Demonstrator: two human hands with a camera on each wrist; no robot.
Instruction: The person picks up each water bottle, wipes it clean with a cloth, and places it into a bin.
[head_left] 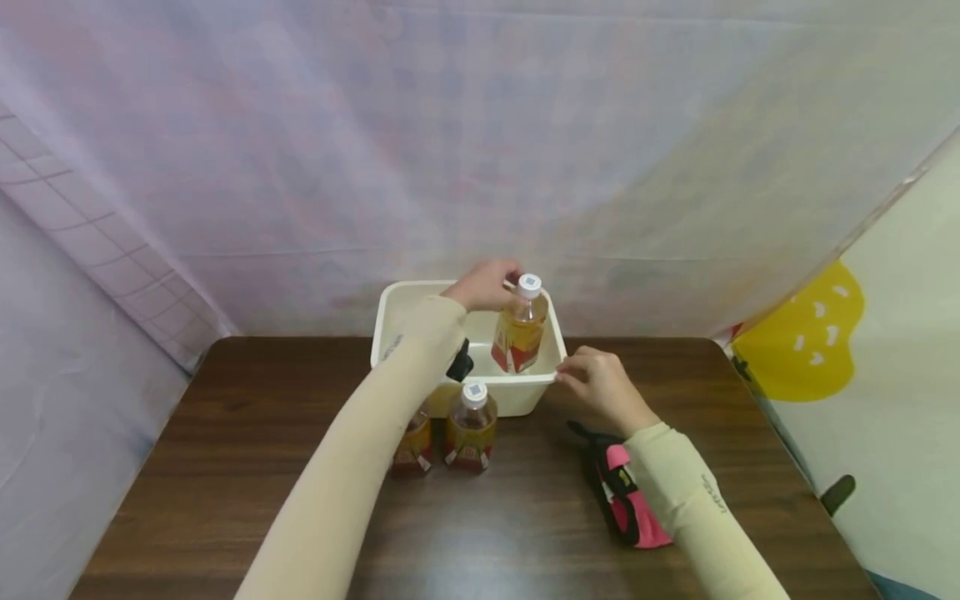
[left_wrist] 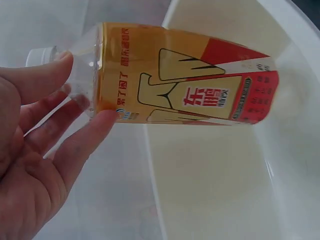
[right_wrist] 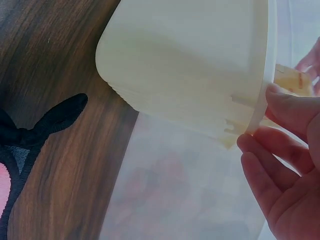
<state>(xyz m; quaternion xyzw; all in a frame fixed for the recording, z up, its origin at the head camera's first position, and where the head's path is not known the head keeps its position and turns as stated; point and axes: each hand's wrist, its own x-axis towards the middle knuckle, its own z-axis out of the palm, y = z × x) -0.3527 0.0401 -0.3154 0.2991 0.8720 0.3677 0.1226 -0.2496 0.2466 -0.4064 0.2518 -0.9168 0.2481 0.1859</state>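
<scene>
My left hand (head_left: 486,287) grips a drink bottle (head_left: 519,335) near its neck, inside the right part of a cream plastic bin (head_left: 405,292). In the left wrist view the bottle (left_wrist: 185,75) has a white cap and a gold and red label, with the thumb and fingers around its upper end. My right hand (head_left: 602,385) pinches the bin's rim at its right front corner; the right wrist view shows thumb and fingers on either side of the rim (right_wrist: 265,75). In front of the bin stand two similar bottles, one (head_left: 471,429) upright and another (head_left: 414,443) partly hidden by the left sleeve.
A pink and black fabric item (head_left: 626,492) lies on the dark wooden table (head_left: 255,467), partly beneath the right forearm. Behind the bin hangs a pale curtain (head_left: 300,167). A yellow shape (head_left: 802,342) shows on the cloth at the right.
</scene>
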